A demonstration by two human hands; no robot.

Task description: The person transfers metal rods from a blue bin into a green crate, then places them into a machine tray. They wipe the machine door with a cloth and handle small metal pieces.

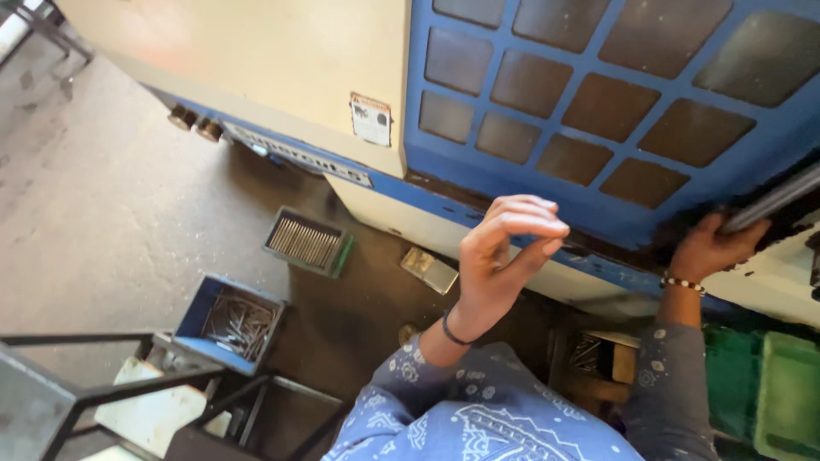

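Blue patterned sleeves (478,410); black wristband (453,331) left, beaded bracelet (683,283) right.

Blue grid door (632,162) on cream machine (256,60), blue white-patterned sleeve (478,418), green crate (769,393), blue tray (226,320).
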